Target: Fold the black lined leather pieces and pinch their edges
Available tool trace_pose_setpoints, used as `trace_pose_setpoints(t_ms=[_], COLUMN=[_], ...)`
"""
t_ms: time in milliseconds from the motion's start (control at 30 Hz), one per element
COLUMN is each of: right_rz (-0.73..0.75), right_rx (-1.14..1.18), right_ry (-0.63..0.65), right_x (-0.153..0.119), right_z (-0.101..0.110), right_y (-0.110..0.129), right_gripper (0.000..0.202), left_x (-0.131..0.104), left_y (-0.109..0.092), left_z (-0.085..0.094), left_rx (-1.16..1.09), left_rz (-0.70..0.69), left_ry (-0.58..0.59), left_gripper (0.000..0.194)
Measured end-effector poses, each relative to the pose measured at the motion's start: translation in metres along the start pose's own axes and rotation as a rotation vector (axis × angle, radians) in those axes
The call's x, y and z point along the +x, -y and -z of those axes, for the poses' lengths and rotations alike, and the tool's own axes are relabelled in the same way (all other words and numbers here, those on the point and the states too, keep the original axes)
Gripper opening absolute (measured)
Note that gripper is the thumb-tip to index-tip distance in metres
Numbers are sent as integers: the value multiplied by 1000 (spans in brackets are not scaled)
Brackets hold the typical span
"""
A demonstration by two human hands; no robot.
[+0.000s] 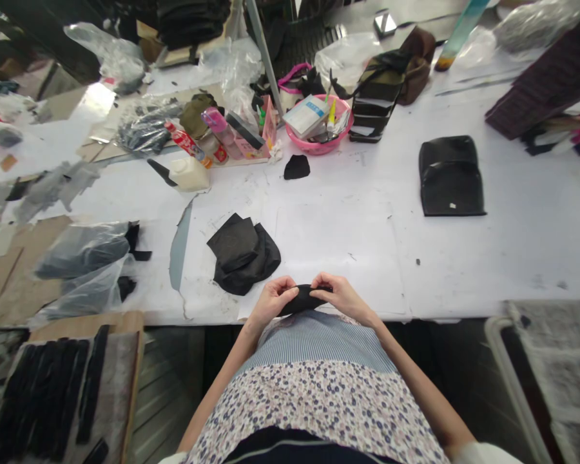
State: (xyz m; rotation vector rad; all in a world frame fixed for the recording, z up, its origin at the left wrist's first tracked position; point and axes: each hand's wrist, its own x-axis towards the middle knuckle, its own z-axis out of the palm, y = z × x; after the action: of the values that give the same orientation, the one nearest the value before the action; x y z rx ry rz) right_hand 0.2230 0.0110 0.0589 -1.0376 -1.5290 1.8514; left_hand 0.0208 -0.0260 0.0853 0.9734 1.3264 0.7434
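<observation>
Your flowered apron, bottom centre, lies below a black piece, long axis crosswise, pinched between your left hand and right hand.

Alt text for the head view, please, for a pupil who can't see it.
A person's left hand and right hand pinch a small black piece of material at a white table. To their left lies a pile of black sheet-like pieces; farther back, a round pink plastic basket.

Small black piece in both hands
</observation>
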Motion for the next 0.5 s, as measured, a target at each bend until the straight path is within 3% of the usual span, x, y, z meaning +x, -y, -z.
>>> trace_pose_setpoints(t_ms=[233,500], right_rz=[-5,37], right_rx=[-199,-238], right_ry=[-12,-74], right_x=[1,4], right_z=[8,4], right_y=[-3,2], right_gripper=[16,18], left_x=[0,-1], left_y=[1,4], left_z=[10,13], left_rx=[-2,-30], left_rz=[-23,12], left_ry=[-70,-76], left_gripper=[24,26])
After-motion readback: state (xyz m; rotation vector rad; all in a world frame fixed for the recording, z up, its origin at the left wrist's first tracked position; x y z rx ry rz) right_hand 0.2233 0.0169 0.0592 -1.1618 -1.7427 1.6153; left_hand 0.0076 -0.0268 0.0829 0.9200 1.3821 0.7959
